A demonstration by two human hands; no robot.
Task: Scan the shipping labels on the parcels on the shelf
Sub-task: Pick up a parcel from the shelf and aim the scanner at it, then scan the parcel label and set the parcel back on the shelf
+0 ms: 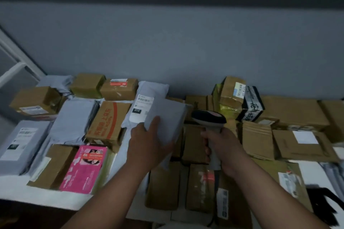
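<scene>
Parcels crowd the shelf (16, 189): brown boxes, grey bags, one pink box (84, 169). Left hand (149, 145) grips a grey bag (165, 122) at its near edge, mid-shelf; probably light, soft, slippery, so hold the edge. No label shows on it. Right hand (221, 148) is wrapped round the scanner (210, 122) handle.
</scene>
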